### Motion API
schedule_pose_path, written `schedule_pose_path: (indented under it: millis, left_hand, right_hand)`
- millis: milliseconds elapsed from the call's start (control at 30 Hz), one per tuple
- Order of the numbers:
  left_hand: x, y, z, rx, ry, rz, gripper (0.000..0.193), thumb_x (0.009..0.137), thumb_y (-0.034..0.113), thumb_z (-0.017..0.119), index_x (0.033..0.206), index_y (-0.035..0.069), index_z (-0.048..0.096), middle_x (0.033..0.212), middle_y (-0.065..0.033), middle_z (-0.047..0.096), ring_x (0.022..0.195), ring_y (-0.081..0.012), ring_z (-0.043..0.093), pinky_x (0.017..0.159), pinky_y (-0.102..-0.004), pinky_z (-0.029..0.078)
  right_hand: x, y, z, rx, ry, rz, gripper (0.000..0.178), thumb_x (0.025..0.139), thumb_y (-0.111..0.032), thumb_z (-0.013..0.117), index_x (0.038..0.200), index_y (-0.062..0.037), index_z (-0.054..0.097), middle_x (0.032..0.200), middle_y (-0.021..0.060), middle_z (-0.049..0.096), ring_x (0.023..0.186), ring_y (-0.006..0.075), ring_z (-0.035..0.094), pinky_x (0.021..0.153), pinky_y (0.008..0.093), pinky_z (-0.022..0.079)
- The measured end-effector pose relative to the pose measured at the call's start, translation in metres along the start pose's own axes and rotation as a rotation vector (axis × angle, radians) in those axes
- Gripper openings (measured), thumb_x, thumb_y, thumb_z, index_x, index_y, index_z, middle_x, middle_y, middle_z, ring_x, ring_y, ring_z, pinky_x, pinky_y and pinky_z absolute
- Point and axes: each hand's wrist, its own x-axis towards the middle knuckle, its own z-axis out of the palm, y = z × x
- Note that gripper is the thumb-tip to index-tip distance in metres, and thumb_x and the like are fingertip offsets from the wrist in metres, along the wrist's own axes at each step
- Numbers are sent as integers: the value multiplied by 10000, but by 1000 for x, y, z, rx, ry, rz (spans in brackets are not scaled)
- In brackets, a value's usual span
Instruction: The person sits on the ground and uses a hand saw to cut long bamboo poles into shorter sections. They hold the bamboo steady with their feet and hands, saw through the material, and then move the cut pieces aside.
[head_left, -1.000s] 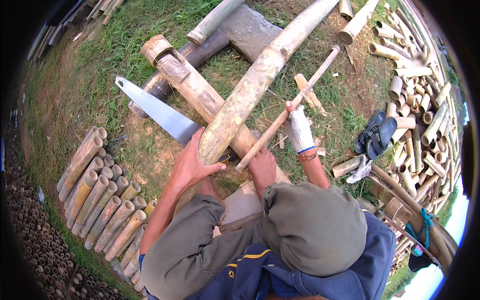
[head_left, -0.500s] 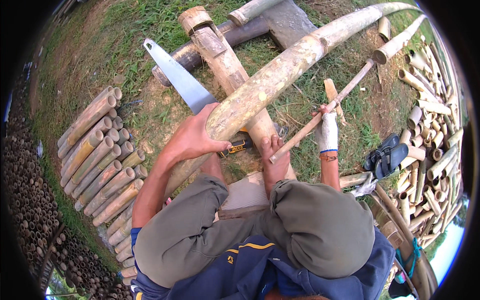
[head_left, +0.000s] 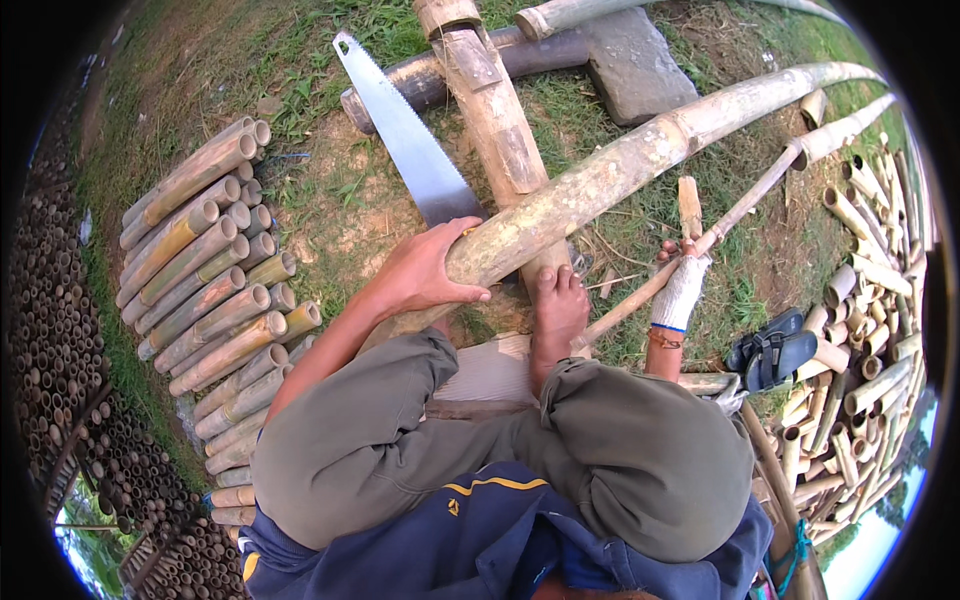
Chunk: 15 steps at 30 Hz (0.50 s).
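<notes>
My left hand (head_left: pixel 425 270) is closed around the near end of a thick, mottled bamboo pole (head_left: pixel 590 178), thumb along its near side. The pole lies across a notched bamboo beam (head_left: pixel 500 130) and curves away to the far right. A hand saw (head_left: pixel 405 135) lies beyond my left hand, blade pointing away; its handle is hidden beneath hand and pole. My right hand (head_left: pixel 682 285), in a white glove with bare fingertips, grips a thin bamboo stick (head_left: pixel 745 207). The stick's far end meets the end of a slimmer bamboo pole (head_left: pixel 850 128). My bare foot (head_left: pixel 560 315) presses on the beam.
Cut bamboo tubes (head_left: pixel 215 270) are stacked at the left, with many more beyond. Loose bamboo pieces (head_left: pixel 865 370) are heaped at the right, near black sandals (head_left: pixel 772 352). A flat stone (head_left: pixel 635 70) and a dark bamboo log (head_left: pixel 430 82) lie at the far side.
The view has shifted, so things at the far side sit farther right and lower. My right hand and the thin stick have come a little nearer to me; my left hand stays on the pole.
</notes>
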Motion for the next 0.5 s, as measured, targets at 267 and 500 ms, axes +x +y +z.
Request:
schedule_pose_path:
  millis: [267, 500]
  left_hand:
    - [-41, -48, 15, -164, -60, -80, 1170, 730, 405, 996, 1670, 77, 382, 1557, -205, 584, 1416, -339, 596, 1173, -453, 464]
    - [-34, -46, -35, -1205, 707, 62, 1106, 895, 577, 836, 1701, 54, 289, 1577, -218, 530, 1425, -360, 567, 1167, -502, 464]
  right_hand:
    - [3, -76, -14, -208, -255, -191, 481, 1041, -48, 649, 1492, -56, 480, 1110, 100, 602, 954, 211, 654, 849, 339, 552]
    - [24, -182, 13, -1237, -617, -1037, 504, 723, -6, 714, 1219, -92, 686, 1168, 156, 613, 1253, 389, 582, 1141, 548, 453]
